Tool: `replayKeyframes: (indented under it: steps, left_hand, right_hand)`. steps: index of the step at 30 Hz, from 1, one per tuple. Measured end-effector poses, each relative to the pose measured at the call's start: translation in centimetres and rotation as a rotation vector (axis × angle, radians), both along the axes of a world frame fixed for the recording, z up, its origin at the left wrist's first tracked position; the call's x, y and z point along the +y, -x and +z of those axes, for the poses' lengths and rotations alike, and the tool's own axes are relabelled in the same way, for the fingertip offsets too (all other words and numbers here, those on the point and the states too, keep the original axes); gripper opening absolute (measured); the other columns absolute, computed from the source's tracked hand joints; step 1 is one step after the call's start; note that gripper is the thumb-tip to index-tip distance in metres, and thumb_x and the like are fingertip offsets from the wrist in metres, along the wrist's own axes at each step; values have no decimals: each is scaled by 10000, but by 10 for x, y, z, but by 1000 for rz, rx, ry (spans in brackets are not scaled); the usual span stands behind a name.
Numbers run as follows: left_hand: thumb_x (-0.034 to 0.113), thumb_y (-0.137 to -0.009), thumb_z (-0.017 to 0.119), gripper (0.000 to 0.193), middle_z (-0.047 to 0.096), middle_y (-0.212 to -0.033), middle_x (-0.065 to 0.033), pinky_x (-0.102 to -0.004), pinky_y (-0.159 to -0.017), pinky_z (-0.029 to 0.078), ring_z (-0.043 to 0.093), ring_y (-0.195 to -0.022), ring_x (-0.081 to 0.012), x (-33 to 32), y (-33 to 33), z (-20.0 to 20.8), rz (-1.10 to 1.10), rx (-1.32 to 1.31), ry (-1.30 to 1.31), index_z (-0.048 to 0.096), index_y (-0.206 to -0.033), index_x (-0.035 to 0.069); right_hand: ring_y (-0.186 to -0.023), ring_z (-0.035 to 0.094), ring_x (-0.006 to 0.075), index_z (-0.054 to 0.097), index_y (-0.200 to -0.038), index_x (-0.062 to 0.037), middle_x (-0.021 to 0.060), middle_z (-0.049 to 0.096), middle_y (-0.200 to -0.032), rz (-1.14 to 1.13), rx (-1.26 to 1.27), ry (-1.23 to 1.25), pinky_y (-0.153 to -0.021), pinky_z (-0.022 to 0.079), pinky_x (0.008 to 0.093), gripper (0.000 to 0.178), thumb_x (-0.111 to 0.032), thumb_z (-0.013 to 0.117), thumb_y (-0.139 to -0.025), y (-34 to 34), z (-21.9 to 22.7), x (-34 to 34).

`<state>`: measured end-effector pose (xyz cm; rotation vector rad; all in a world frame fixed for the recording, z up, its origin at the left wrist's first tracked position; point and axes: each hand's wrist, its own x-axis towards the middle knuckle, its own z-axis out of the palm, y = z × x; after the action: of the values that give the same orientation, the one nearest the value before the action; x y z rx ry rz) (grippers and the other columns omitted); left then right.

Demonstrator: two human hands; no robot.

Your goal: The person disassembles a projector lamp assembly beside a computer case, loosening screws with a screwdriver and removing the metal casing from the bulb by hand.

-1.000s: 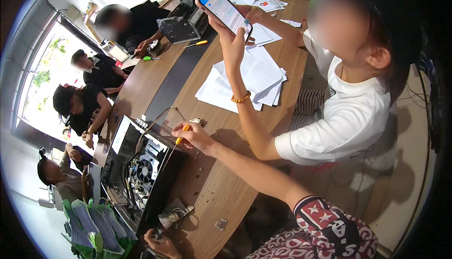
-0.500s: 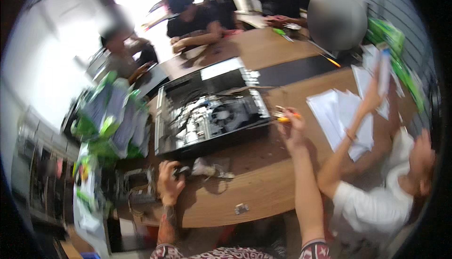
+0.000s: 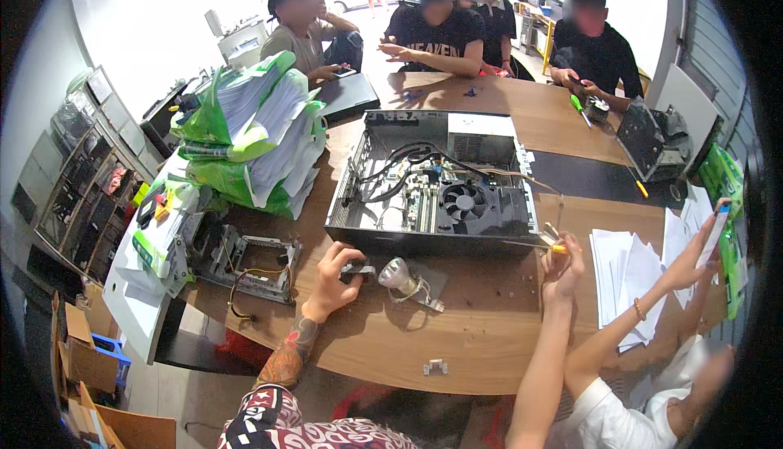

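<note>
My left hand, above the near edge of the table, has its fingers closed around a small dark part. Beside it lies a clear cup-shaped piece with a wire and a small bracket. My right hand grips a screwdriver with a yellow handle; its thin shaft points left, near the case's front right corner. The open computer case lies flat in front of both hands. Inside it show a black fan, dark cables and a silver power supply.
A metal frame with wires lies left of my left hand. Behind it stands a stack of papers in green wrappers. Loose white sheets and a co-worker's arm are at right. A small metal piece lies near the edge.
The view has shifted and levelled, so the case and table appear farther right. My left hand keeps the dark part. My right hand still holds the screwdriver, now nearer the case's front right corner.
</note>
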<state>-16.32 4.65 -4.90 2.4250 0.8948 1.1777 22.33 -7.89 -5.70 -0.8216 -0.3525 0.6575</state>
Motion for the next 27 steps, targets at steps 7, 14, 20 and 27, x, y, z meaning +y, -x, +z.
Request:
replayKeyframes:
  steps: [7, 14, 20, 27]
  left_hand:
    - [-40, -643, 651, 339, 577, -923, -140, -385, -763, 501, 606, -877, -332, 5, -1, 4, -17, 6, 26, 615, -972, 28]
    - [-44, -650, 654, 379, 580, -927, -145, -381, -765, 497, 608, -880, -331, 2, 1, 1, 25, 0, 16, 597, -1019, 25]
    - [-45, -662, 628, 402, 593, -936, -153, -386, -792, 481, 603, -907, -332, 1, -3, -4, 49, 7, 37, 589, -1056, 27]
    - [-34, -685, 624, 359, 602, -955, -162, -402, -771, 476, 594, -886, -346, 7, 2, -8, 96, 74, -41, 595, -1038, 27]
  right_hand:
    - [-514, 416, 83, 602, -1040, -42, 2, 509, -730, 72, 89, -108, -453, 316, 229, 251, -268, 608, -932, -7, -3, -3]
    - [-516, 449, 51, 593, -1032, -71, 0, 548, -736, -28, -19, 65, -446, 337, 200, 206, -255, 607, -941, 4, 1, -3]
    - [-531, 456, 20, 614, -1052, -87, -20, 585, -759, 0, -95, 107, -437, 334, 177, 194, -252, 617, -950, 1, -2, -4]
    - [-458, 357, 4, 665, -943, -79, -86, 453, -578, -67, -392, 322, -414, 269, 182, 295, -363, 593, -980, 6, -10, 12]
